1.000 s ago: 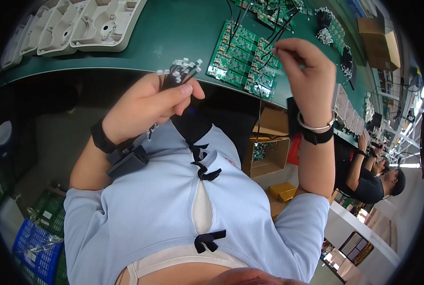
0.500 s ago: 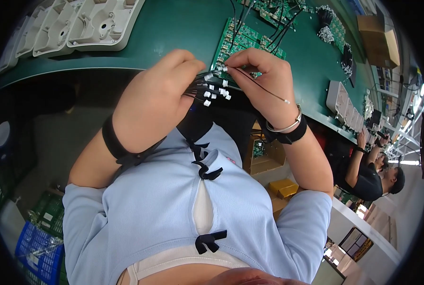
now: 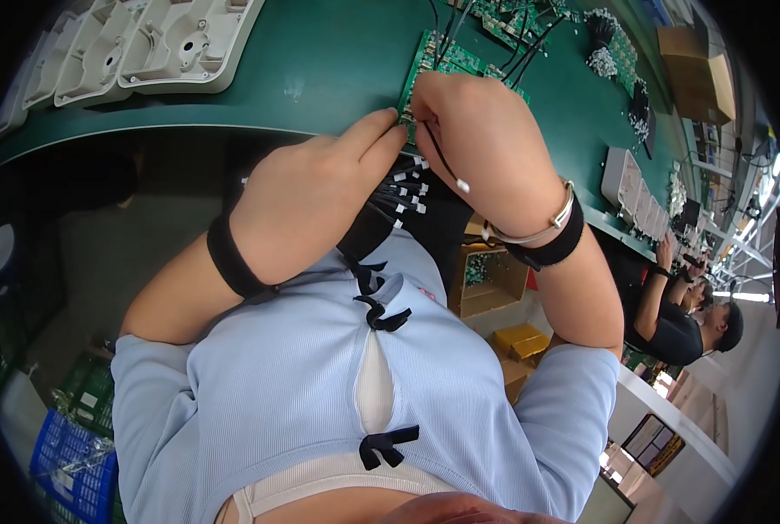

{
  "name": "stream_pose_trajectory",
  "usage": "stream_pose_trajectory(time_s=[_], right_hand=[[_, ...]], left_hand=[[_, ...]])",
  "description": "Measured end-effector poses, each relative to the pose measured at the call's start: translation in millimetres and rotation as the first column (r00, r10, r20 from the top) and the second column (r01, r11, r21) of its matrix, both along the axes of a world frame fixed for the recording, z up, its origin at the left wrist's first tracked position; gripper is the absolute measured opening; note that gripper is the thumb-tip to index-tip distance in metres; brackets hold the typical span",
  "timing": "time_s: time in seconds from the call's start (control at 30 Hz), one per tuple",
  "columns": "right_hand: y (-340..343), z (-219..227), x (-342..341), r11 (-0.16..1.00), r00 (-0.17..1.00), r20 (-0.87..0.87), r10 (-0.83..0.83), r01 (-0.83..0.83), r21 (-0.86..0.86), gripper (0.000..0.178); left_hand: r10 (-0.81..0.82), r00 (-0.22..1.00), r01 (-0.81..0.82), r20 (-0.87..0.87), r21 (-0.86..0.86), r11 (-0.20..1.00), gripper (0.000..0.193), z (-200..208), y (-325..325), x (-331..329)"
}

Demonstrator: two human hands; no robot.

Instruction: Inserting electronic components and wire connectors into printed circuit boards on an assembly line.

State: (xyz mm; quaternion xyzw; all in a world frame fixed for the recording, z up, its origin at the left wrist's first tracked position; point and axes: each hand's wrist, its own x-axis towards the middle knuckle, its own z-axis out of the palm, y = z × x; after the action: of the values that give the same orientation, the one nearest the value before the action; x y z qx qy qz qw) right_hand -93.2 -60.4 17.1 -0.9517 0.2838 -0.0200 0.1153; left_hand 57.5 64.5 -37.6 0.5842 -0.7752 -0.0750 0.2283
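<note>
My left hand (image 3: 307,192) is curled over a bundle of thin black cables (image 3: 394,194) whose white connectors stick out below its fingers. Its index and middle fingertips rest at the near left edge of a green circuit board panel (image 3: 426,54). Just beside them, my right hand (image 3: 494,144) is closed in a pinch on a single black cable (image 3: 439,150), one white end of which dangles below the palm. The cable's other end is hidden behind the fingers, over the board's edge, so I cannot see whether it touches the board.
Pale plastic housings (image 3: 185,48) stand at the table's far left. More cabled boards (image 3: 512,26) and cable bundles (image 3: 601,61) lie farther back. A cardboard box (image 3: 695,74) and a white tray (image 3: 639,196) are to the right. Another person (image 3: 678,323) works there.
My right hand has taken the single cable away from the bundle, up to the board's edge. My left hand has moved right, fingertips now at the board, the bundle hanging lower.
</note>
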Motion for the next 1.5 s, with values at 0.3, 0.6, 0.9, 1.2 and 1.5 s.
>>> stream_pose_trajectory(time_s=[0.3, 0.6, 0.9, 1.2, 1.5], right_hand=[[-21.8, 7.3, 15.7, 0.988, 0.977, -0.148, 0.151, -0.156, -0.020, 0.005], [-43.0, 9.9, 25.1, 0.985, 0.979, -0.176, 0.100, -0.072, 0.159, 0.006], [-20.5, 3.7, -28.6, 0.997, 0.997, -0.018, -0.079, 0.079, -0.016, 0.018], [19.3, -20.1, -158.7, 0.646, 0.576, 0.346, -0.740, 0.469, 0.602, 0.032], [26.7, -32.7, -166.7, 0.131, 0.338, 0.117, -0.934, 0.022, 0.991, 0.041]], left_hand=[[-0.016, 1.000, 0.016, 0.015, -0.019, 1.000, 0.045, -2.1, -0.7, 2.0], [-0.063, 0.998, 0.063, 0.012, -0.058, 0.996, 0.050, -4.4, -3.6, 0.6], [-0.037, 0.999, 0.037, -0.001, 0.009, 0.999, 0.054, 18.7, -12.4, -12.2], [-0.073, 0.997, 0.069, -0.029, -0.138, 0.988, 0.035, 14.2, -17.7, -19.4], [-0.088, 0.993, 0.061, -0.084, -0.282, 0.957, 0.030, 11.6, -3.2, -25.4]])
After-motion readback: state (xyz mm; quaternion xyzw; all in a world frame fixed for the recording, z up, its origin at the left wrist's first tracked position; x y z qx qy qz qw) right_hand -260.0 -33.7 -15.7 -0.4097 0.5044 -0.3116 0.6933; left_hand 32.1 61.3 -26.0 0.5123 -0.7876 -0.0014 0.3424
